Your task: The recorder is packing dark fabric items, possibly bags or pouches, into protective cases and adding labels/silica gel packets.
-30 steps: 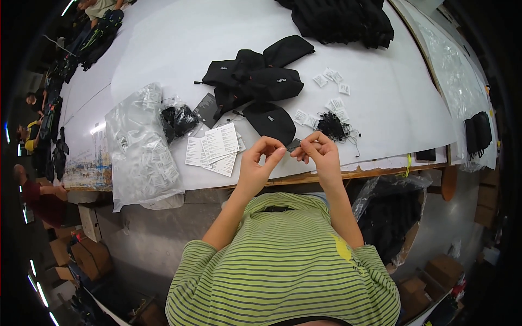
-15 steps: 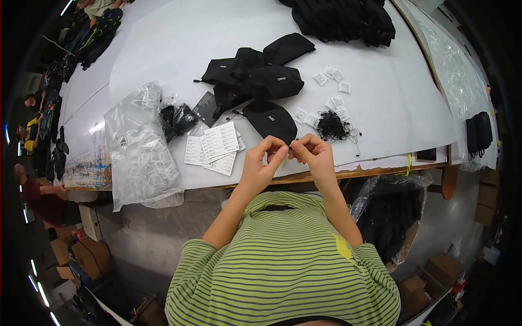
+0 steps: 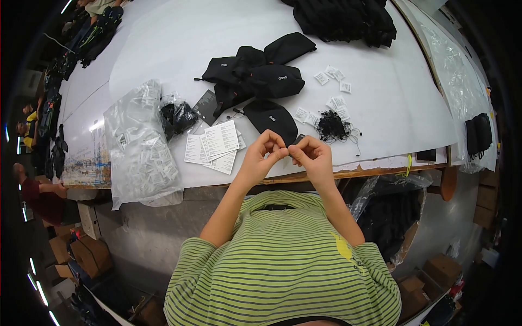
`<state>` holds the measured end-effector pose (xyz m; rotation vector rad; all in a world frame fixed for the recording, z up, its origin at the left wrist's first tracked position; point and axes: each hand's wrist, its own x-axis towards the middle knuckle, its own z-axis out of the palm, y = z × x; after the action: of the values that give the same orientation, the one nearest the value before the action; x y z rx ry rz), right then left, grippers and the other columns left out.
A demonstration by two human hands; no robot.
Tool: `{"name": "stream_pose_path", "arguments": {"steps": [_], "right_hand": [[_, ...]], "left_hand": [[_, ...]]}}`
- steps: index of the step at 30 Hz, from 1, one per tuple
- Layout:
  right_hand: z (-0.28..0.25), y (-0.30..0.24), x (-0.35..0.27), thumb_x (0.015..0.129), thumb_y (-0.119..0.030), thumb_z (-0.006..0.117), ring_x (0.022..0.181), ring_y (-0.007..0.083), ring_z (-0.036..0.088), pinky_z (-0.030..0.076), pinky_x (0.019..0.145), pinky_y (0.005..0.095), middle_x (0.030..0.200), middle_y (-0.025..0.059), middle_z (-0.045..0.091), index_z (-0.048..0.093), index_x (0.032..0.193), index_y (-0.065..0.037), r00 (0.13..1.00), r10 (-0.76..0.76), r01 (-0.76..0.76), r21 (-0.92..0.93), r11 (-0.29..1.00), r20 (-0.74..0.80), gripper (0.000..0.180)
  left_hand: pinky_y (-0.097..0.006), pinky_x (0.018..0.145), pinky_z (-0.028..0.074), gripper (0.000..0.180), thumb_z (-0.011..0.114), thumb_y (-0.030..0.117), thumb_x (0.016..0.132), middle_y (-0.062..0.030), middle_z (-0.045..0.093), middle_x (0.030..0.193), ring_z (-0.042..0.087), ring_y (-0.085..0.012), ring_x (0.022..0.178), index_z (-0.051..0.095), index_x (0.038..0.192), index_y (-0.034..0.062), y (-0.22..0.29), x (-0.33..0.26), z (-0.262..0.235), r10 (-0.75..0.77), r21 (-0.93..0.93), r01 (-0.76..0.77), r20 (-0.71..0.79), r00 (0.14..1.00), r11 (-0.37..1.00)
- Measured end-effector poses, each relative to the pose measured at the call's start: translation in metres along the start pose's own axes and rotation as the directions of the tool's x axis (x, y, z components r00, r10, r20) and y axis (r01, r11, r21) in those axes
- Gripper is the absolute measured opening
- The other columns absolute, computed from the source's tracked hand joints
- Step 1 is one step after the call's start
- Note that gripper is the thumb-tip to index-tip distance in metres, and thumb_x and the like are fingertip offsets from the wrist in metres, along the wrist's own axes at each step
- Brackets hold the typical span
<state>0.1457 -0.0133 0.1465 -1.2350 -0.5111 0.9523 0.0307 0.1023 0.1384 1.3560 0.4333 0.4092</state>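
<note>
My left hand [image 3: 263, 158] and my right hand [image 3: 314, 158] meet above the table's near edge, thumbs and forefingers pinched together. Whatever sits between the fingertips is too small to make out. Just beyond them lies a black fabric pouch [image 3: 270, 120] with a small light print, and behind it several similar black pouches [image 3: 277, 81] are heaped. A tangle of thin black strings [image 3: 333, 127] rests to the right of my right hand. Small white printed labels [image 3: 338, 107] are scattered around it. To the left of my left hand, white printed cards [image 3: 220, 140] overlap one another.
A clear plastic bag of white labels [image 3: 142, 152] hangs over the near edge at left. Beside it are a small bag of black strings [image 3: 176, 117] and a dark card [image 3: 206, 107]. More black pouches [image 3: 345, 22] are piled at the far side. Below right stands a lined box [image 3: 389, 217].
My fingertips have come closer together, and the small dark bit seen between them before no longer shows clearly. The pouches, cards and strings stay where they were.
</note>
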Motion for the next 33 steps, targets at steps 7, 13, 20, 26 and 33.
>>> {"name": "stream_pose_path", "arguments": {"steps": [7, 13, 20, 26, 33], "right_hand": [[-0.028, 0.015, 0.014, 0.087, -0.025, 0.064, 0.055, 0.0055, 0.051, 0.04, 0.052, 0.0206, 0.062, -0.0009, 0.056, 0.062, 0.078, 0.0, 0.978, 0.177, -0.158, -0.157, 0.975, 0.114, 0.026], [-0.011, 0.038, 0.039, 0.067, -0.034, 0.074, 0.105, 0.0301, 0.05, 0.037, 0.09, 0.041, 0.108, 0.0138, 0.056, 0.063, 0.102, -0.007, 0.915, -0.346, 0.338, -0.861, 0.381, 0.206, 0.046], [-0.001, 0.081, 0.047, 0.067, -0.033, 0.073, 0.118, 0.0364, 0.042, 0.033, 0.1, 0.0437, 0.123, 0.0219, 0.048, 0.053, 0.119, -0.006, 0.956, -0.211, 0.246, -0.948, 0.202, 0.203, 0.062], [-0.012, 0.021, 0.025, 0.087, -0.022, 0.057, 0.086, 0.029, 0.062, 0.048, 0.076, 0.0321, 0.093, 0.0135, 0.066, 0.066, 0.1, -0.003, 0.983, -0.137, 0.183, -0.716, 0.673, 0.123, 0.025], [-0.014, -0.024, 0.002, 0.087, -0.023, 0.058, 0.069, 0.0267, 0.062, 0.047, 0.063, 0.03, 0.085, 0.016, 0.065, 0.065, 0.098, 0.0, 0.994, -0.013, 0.079, -0.653, 0.753, 0.105, 0.026]], "left_hand": [[-0.019, 0.057, 0.034, 0.017, 0.065, 0.018, 0.085, 0.0035, 0.049, 0.069, 0.042, -0.0028, 0.063, 0.056, 0.083, 0.0036, -0.006, -0.002, -0.006, -0.154, -0.061, 0.168, 0.189, 0.97, 0.984], [-0.024, 0.055, 0.036, 0.021, 0.068, 0.022, 0.081, -0.001, 0.055, 0.065, 0.045, -0.0091, 0.06, 0.062, 0.08, 0.0026, -0.008, -0.019, 0.013, -0.245, 0.385, 0.105, 0.334, 0.91, 0.917], [-0.026, 0.071, 0.044, 0.017, 0.063, 0.017, 0.084, -0.0037, 0.061, 0.09, 0.056, -0.013, 0.079, 0.063, 0.094, 0.0035, -0.003, -0.036, 0.012, -0.21, 0.454, 0.049, 0.313, 0.926, 0.89], [-0.034, 0.085, 0.039, 0.024, 0.064, 0.009, 0.078, -0.0057, 0.057, 0.104, 0.051, -0.025, 0.098, 0.06, 0.101, 0.0065, -0.01, -0.017, -0.019, 0.38, 0.735, -0.228, -0.043, 0.924, 0.638], [-0.036, 0.087, 0.036, 0.03, 0.071, 0.009, 0.065, -0.0002, 0.059, 0.099, 0.051, -0.021, 0.097, 0.063, 0.094, 0.0119, -0.011, -0.011, -0.026, 0.455, 0.91, -0.361, 0.238, 0.858, 0.203]]}}
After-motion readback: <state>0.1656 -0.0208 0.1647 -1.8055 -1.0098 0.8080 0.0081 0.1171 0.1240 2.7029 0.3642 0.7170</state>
